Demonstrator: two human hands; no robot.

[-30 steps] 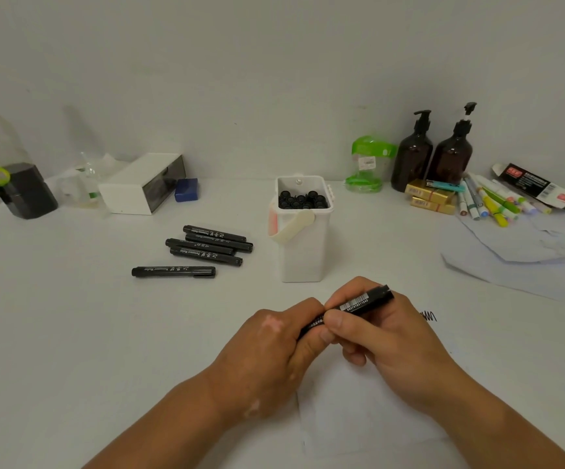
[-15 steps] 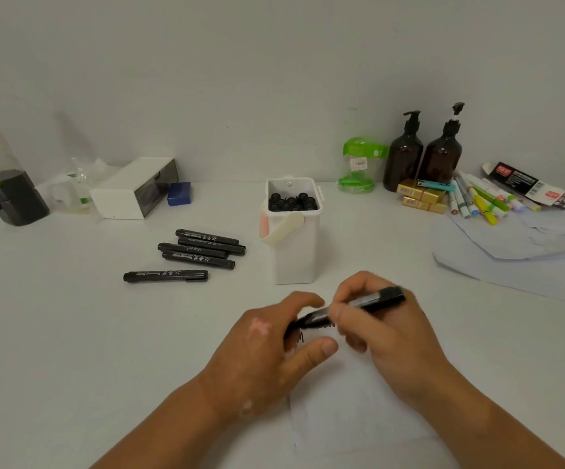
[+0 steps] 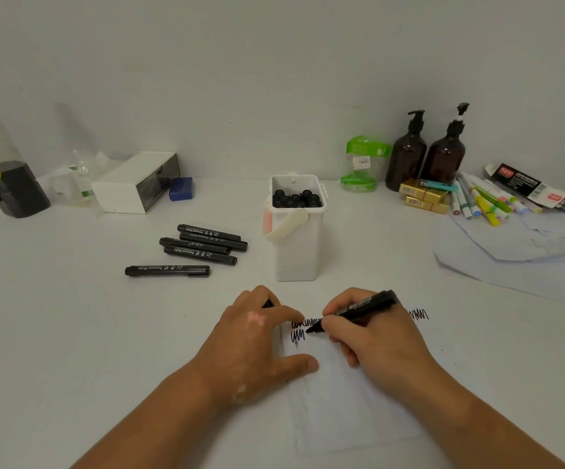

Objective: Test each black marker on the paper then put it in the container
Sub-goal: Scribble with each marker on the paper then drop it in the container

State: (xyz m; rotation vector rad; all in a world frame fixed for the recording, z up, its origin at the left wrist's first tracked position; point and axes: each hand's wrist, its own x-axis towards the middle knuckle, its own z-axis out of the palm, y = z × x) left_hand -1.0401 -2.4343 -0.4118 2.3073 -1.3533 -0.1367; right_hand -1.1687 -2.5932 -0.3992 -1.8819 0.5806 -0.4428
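My right hand (image 3: 376, 336) grips an uncapped black marker (image 3: 362, 308), its tip touching the white paper (image 3: 349, 401) beside black zigzag scribbles (image 3: 299, 330). My left hand (image 3: 257, 340) rests on the paper's left edge, and a black bit that looks like the marker cap (image 3: 268, 303) shows between its fingers. The white container (image 3: 296, 252) with a cream handle stands beyond the hands, holding several black markers upright. Several loose black markers (image 3: 203, 245) lie to its left, one (image 3: 167, 270) apart from the rest.
Along the back wall: a clear bottle with dark base (image 3: 0, 177), a white box (image 3: 135, 182), a blue block (image 3: 181, 188), a green dispenser (image 3: 362, 164), two brown pump bottles (image 3: 425, 154). Coloured markers (image 3: 484, 201) and loose papers (image 3: 525, 252) lie at right.
Both hands pulled the cap off the marker. The left hand then moved down onto the paper, and the right hand brought the tip to the sheet and drew scribbles.
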